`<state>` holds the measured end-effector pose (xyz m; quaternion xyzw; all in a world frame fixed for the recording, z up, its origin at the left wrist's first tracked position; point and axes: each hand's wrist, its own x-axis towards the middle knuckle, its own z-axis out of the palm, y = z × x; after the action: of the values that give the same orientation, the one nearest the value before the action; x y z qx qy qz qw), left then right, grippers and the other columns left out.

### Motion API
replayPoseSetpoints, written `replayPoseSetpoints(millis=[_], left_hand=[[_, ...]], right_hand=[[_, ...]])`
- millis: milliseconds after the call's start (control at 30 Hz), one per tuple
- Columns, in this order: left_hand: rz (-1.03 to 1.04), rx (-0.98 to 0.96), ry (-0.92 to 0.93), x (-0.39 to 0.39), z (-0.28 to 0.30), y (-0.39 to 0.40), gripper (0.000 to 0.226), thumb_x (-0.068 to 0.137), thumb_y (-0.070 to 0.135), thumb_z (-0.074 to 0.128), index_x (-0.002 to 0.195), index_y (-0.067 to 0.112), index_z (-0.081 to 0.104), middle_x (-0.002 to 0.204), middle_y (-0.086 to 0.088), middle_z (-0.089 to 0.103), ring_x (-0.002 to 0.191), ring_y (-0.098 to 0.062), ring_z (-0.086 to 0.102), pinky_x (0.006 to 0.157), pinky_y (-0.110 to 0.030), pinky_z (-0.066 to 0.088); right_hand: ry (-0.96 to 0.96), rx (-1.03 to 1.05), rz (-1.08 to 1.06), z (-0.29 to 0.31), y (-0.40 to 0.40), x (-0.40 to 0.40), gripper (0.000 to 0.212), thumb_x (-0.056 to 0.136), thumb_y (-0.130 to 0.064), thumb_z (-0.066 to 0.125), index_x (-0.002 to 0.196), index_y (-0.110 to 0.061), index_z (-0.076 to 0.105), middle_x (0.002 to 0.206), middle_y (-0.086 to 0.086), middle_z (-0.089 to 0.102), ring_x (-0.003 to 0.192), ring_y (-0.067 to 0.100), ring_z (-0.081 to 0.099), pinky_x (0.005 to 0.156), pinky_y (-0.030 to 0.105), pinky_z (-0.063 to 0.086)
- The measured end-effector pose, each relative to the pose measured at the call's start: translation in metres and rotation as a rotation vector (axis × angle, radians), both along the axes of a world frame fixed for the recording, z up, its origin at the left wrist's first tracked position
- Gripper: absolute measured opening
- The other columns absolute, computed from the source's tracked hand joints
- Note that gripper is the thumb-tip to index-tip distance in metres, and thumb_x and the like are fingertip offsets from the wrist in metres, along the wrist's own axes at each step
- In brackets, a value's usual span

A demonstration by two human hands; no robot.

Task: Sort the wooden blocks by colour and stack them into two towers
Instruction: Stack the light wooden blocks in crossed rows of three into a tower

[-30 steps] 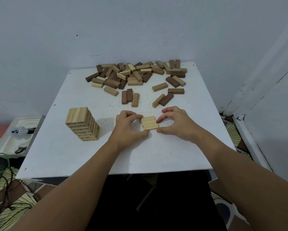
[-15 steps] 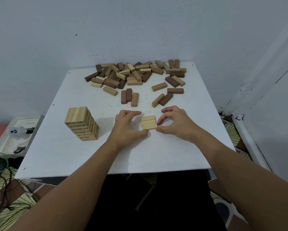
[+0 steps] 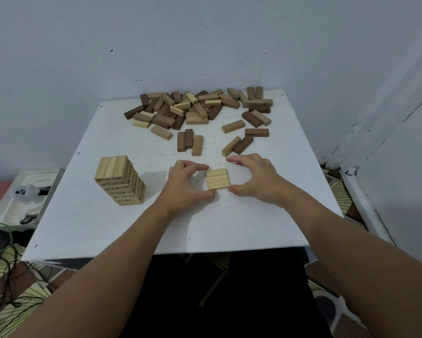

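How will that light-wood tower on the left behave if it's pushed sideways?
The light tower is tall for its narrow base, so a high push would likely tip it. Its layers are loose stacked blocks and may shear apart. On the smooth white table, a low push would probably slide it.

The near half of the worktop (image 3: 107,235) lies bare, giving open passage from the front edge. The light tower (image 3: 119,179) stands at the left, well apart from the left hand (image 3: 188,184), with a bare lane between. Three pale blocks (image 3: 217,178) lie side by side between both hands, the right hand (image 3: 254,178) close beside them. Just beyond, loose blocks (image 3: 189,142) and a block pair (image 3: 238,145) narrow the way to the far pile (image 3: 195,108), which fills the back against the wall (image 3: 205,45).
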<state>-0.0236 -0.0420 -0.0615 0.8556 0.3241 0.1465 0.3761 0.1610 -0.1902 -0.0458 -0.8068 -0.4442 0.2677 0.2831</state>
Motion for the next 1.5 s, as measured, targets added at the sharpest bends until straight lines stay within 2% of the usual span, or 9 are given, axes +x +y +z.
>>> replayPoseSetpoints(millis=[533, 700, 767, 900, 1000, 1067, 1167, 1367, 1500], left_hand=[[-0.012, -0.023, 0.038, 0.003, 0.009, -0.001, 0.057, 0.066, 0.045, 0.088, 0.12, 0.039, 0.07, 0.117, 0.016, 0.044, 0.126, -0.011, 0.039, 0.103, -0.03, 0.041], [-0.068, 0.027, 0.033, 0.006, 0.025, -0.006, 0.059, 0.073, 0.036, 0.09, 0.128, 0.031, 0.069, 0.119, 0.007, 0.045, 0.126, -0.015, 0.038, 0.105, -0.031, 0.04], [-0.09, 0.071, 0.021, 0.006, 0.037, -0.009, 0.061, 0.073, 0.035, 0.09, 0.129, 0.03, 0.068, 0.121, 0.005, 0.044, 0.126, -0.014, 0.035, 0.104, -0.03, 0.037], [-0.151, 0.256, -0.056, 0.006, 0.079, -0.008, 0.059, 0.073, 0.033, 0.088, 0.128, 0.024, 0.068, 0.118, 0.003, 0.042, 0.122, -0.016, 0.032, 0.104, -0.029, 0.037], [-0.165, 0.406, -0.062, -0.002, 0.116, 0.002, 0.057, 0.072, 0.033, 0.087, 0.126, 0.023, 0.07, 0.118, 0.004, 0.039, 0.121, -0.018, 0.031, 0.108, -0.038, 0.042], [-0.16, 0.445, -0.046, -0.014, 0.137, 0.012, 0.057, 0.071, 0.034, 0.088, 0.125, 0.026, 0.071, 0.12, 0.001, 0.041, 0.121, -0.02, 0.032, 0.108, -0.04, 0.043], [-0.147, 0.418, -0.028, -0.041, 0.161, 0.028, 0.057, 0.07, 0.036, 0.089, 0.124, 0.029, 0.072, 0.12, 0.002, 0.043, 0.125, -0.018, 0.032, 0.108, -0.031, 0.04], [-0.107, 0.381, 0.061, -0.102, 0.178, 0.063, 0.055, 0.072, 0.036, 0.09, 0.123, 0.038, 0.071, 0.123, 0.006, 0.043, 0.128, -0.011, 0.028, 0.107, -0.031, 0.032], [-0.099, 0.329, 0.108, -0.134, 0.172, 0.088, 0.054, 0.069, 0.045, 0.09, 0.119, 0.043, 0.071, 0.124, 0.007, 0.043, 0.124, -0.005, 0.027, 0.103, -0.027, 0.028]], right_hand=[[-0.081, -0.046, 0.056, 0.002, 0.005, -0.001, 0.053, 0.082, -0.045, 0.078, 0.13, -0.056, 0.056, 0.13, -0.014, 0.036, 0.131, 0.014, 0.025, 0.105, 0.03, 0.022], [-0.014, 0.057, 0.051, 0.008, -0.004, -0.002, 0.055, 0.079, -0.033, 0.08, 0.128, -0.05, 0.06, 0.128, -0.013, 0.04, 0.13, 0.014, 0.031, 0.101, 0.033, 0.047], [0.041, 0.118, 0.052, 0.018, -0.009, -0.001, 0.057, 0.079, -0.028, 0.082, 0.129, -0.048, 0.062, 0.13, -0.01, 0.041, 0.13, 0.013, 0.033, 0.088, 0.021, 0.049], [0.033, 0.256, 0.048, 0.049, -0.009, 0.0, 0.057, 0.079, -0.031, 0.084, 0.13, -0.045, 0.063, 0.132, -0.007, 0.046, 0.126, 0.002, 0.042, 0.103, 0.021, 0.038], [0.042, 0.345, 0.032, 0.074, 0.001, -0.012, 0.056, 0.081, -0.019, 0.083, 0.132, -0.036, 0.064, 0.13, -0.005, 0.045, 0.101, -0.006, 0.058, 0.088, 0.009, 0.048], [0.044, 0.393, 0.043, 0.087, 0.012, -0.023, 0.054, 0.079, -0.024, 0.081, 0.129, -0.04, 0.065, 0.128, -0.008, 0.044, 0.098, 0.003, 0.063, 0.092, 0.023, 0.054], [0.011, 0.407, 0.058, 0.099, 0.031, -0.044, 0.051, 0.077, -0.033, 0.081, 0.123, -0.048, 0.064, 0.127, -0.014, 0.042, 0.125, 0.013, 0.049, 0.107, 0.039, 0.047], [-0.017, 0.409, 0.161, 0.116, 0.071, -0.093, 0.049, 0.08, -0.027, 0.082, 0.125, -0.037, 0.066, 0.127, -0.007, 0.043, 0.128, 0.007, 0.039, 0.097, 0.007, 0.029], [-0.022, 0.36, 0.201, 0.111, 0.095, -0.12, 0.051, 0.076, -0.04, 0.081, 0.124, -0.043, 0.064, 0.129, -0.009, 0.04, 0.131, 0.007, 0.035, 0.114, 0.032, 0.034]])
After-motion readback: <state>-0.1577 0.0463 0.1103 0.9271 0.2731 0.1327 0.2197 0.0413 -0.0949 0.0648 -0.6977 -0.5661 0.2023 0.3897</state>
